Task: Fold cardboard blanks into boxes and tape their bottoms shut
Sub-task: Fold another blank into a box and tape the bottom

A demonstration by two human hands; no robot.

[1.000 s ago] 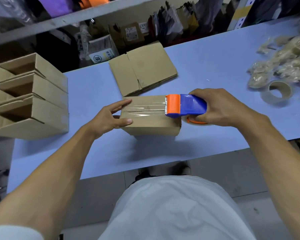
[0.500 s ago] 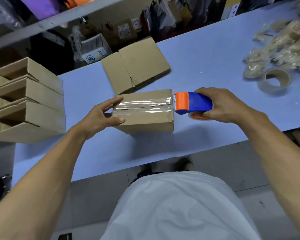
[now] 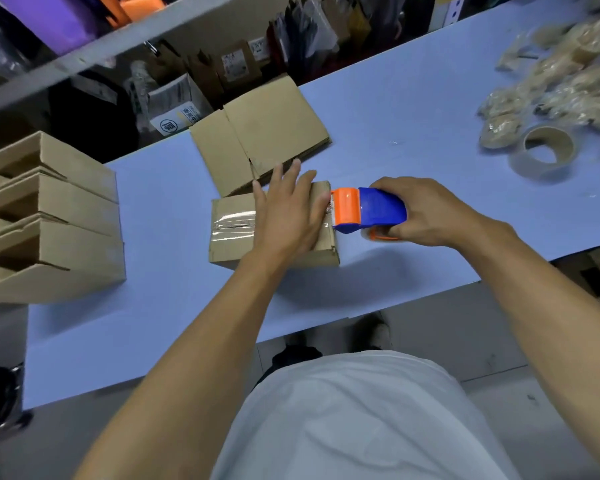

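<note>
Left hand [image 3: 286, 216] slid onto the box [image 3: 232, 233], hiding its taped seam.

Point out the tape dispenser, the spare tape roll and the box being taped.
tape dispenser [image 3: 381, 211], head view, on its blue body.
tape roll [image 3: 548, 147], head view, on its cardboard core.
box [image 3: 231, 244], head view, on its bare top left of the hand.

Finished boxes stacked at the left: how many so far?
3, stacked in one pile at the table's left end: top box, middle box, bottom box. The frame edge cuts the pile, so more may be hidden.
</note>
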